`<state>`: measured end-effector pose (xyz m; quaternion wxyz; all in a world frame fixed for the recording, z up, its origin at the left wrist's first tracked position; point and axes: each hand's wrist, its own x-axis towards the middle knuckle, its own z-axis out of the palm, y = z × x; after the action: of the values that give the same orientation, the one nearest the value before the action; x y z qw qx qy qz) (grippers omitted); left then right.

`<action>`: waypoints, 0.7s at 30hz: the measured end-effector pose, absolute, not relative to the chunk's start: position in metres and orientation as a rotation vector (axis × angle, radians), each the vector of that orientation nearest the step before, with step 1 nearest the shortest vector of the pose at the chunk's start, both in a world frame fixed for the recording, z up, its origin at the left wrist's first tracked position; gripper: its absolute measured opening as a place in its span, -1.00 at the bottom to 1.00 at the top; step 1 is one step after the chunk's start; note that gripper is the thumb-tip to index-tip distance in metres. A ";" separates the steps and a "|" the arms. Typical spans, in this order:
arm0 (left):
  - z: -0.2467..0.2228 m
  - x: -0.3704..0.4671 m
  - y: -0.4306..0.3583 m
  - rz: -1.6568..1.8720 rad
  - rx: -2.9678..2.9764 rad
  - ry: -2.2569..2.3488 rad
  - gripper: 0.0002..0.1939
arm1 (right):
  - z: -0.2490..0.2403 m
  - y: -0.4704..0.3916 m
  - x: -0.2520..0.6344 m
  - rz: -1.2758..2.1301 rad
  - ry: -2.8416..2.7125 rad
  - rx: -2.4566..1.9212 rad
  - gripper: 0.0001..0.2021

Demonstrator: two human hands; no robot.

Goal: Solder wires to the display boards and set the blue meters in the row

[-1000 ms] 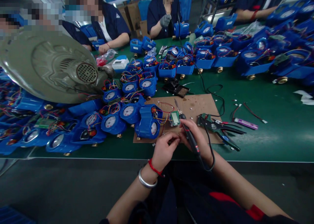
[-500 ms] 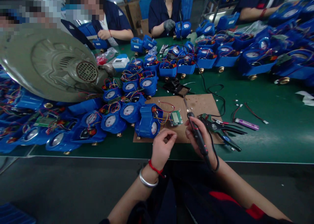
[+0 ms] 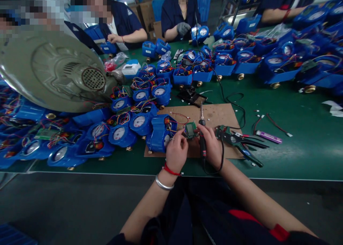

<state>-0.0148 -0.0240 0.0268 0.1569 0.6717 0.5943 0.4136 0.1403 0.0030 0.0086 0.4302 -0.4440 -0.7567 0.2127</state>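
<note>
A soldering iron (image 3: 203, 139) is in my right hand (image 3: 211, 145), its metal tip pointing away from me. The fingertips of that hand also reach the right edge of a small green circuit board with a display (image 3: 190, 130). My left hand (image 3: 177, 148) is closed in a pinch at the board's left side, by the thin wires; what lies between its fingers is hidden. Just left of it stands a blue water meter (image 3: 158, 136) with its housing open and wires coming out. Board and meter are over a cardboard sheet (image 3: 222, 112).
Wire-stripping pliers (image 3: 241, 141) lie right of my right hand, near a purple stick-shaped item (image 3: 269, 137) and loose wires. A soldering stand (image 3: 197, 97) is behind the cardboard. Many blue meters and a large green lamp-like housing (image 3: 53, 69) crowd the left. Co-workers sit opposite.
My right hand has moved left with the soldering iron, now more upright, to the circuit board. My left hand has moved slightly forward to the board's left edge.
</note>
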 end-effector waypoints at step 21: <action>0.010 -0.011 -0.017 1.375 1.783 1.638 -0.91 | 0.016 0.019 0.136 0.535 -1.783 -1.115 -0.50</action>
<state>-0.0109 -0.0167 0.0096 0.1780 0.6301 0.5789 0.4859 0.1355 0.0193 0.0162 0.4670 -0.4545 -0.7265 0.2182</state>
